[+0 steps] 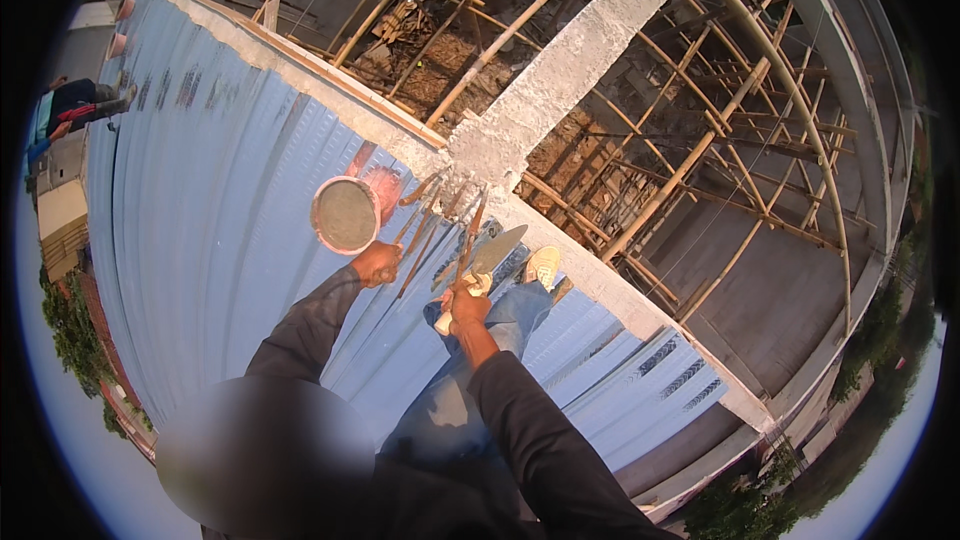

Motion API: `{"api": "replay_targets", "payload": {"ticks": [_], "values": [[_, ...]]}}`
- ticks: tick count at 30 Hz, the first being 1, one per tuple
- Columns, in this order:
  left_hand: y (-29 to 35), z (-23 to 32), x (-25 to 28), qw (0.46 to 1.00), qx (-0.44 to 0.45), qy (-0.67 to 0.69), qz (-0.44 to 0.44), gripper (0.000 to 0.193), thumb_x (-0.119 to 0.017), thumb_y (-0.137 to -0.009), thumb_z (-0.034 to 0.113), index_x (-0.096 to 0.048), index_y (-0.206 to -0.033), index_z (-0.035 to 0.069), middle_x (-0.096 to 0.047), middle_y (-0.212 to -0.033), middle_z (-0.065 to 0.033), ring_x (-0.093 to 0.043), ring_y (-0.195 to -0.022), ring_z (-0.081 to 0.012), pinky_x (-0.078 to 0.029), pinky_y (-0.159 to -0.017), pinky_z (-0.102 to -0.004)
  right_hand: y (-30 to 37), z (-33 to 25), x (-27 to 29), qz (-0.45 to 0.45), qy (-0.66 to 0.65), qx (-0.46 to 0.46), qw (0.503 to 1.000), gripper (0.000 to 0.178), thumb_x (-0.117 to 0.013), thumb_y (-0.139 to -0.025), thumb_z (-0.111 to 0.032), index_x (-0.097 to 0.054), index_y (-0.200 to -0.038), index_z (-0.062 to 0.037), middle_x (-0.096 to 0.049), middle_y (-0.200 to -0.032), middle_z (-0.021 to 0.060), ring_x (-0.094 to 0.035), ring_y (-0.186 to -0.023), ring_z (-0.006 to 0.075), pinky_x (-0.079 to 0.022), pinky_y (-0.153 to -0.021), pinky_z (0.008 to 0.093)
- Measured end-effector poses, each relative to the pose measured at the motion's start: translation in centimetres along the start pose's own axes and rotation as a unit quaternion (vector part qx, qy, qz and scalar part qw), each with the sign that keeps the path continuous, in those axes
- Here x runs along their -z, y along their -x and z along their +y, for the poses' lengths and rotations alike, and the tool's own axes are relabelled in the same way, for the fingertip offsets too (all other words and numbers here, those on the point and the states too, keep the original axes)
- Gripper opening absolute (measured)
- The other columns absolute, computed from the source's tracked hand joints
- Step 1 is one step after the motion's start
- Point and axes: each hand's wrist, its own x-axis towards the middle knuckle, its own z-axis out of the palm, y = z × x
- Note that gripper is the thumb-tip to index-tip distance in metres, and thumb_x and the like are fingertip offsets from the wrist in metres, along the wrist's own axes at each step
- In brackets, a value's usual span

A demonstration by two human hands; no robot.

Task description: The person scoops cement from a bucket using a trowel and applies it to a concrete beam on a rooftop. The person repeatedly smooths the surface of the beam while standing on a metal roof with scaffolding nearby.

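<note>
My right hand (468,307) is closed around the handle of a trowel (500,248), whose grey pointed blade slants up and away. A pale shoe shows partly behind that hand. My left hand (377,263) is closed just beside the lower right rim of a round, pinkish bucket (320,202). Whatever its fingers grip, if anything, is hidden. Grey mortar (347,215) fills the bucket nearly to the top. Several rusty steel bars (470,235) stick out of the rough concrete joint (480,155) in front of my hands, one passing close to the left hand.
Blue corrugated sheeting (220,200) lies under me. Beyond the concrete edge is a deep drop with bamboo poles (690,185) and debris. A concrete beam (600,40) crosses it. My other shoe (543,266) is near the edge. Another person (80,108) is at far left.
</note>
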Motion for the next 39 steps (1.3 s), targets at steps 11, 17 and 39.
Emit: {"api": "replay_targets", "payload": {"ticks": [11, 17, 39], "values": [[0.6, -0.8, 0.3, 0.998, -0.022, 0.058, -0.007, 0.026, -0.060, -0.111, 0.026, -0.060, -0.104, 0.001, -0.041, -0.060, 0.0041, -0.034, -0.043, -0.0095, -0.029, -0.043, -0.0313, 0.4, -0.1, 0.8, -0.071, 0.027, -0.015, 0.997, 0.010, -0.070, -0.097, -0.007, -0.065, -0.093, 0.0009, -0.067, -0.071, 0.0108, -0.062, -0.053, 0.0192, -0.054, -0.047, 0.0354], [0.7, -0.8, 0.3, 0.999, -0.014, 0.051, 0.010, 0.017, -0.058, -0.109, 0.018, -0.059, -0.109, 0.001, -0.045, -0.065, 0.0034, -0.038, -0.046, -0.0092, -0.031, -0.044, -0.0305, -0.3, -0.8, 1.5, -0.104, 0.108, 0.010, 0.989, 0.018, -0.072, -0.099, -0.012, -0.064, -0.102, 0.0036, -0.070, -0.076, 0.0152, -0.067, -0.058, 0.0238, -0.057, -0.052, 0.0385], [-0.4, -1.2, -1.8, 0.992, -0.051, -0.008, 0.118, 0.036, -0.066, -0.103, 0.029, -0.060, -0.084, -0.001, -0.054, -0.065, -0.0067, -0.050, -0.052, -0.0204, -0.042, -0.049, -0.0454, -1.3, -40.9, -16.3, -0.271, 0.628, 0.311, 0.660, 0.043, -0.079, -0.099, -0.037, -0.064, -0.112, 0.0010, -0.067, -0.081, 0.0056, -0.064, -0.066, 0.0140, -0.053, -0.058, 0.0326]]}}
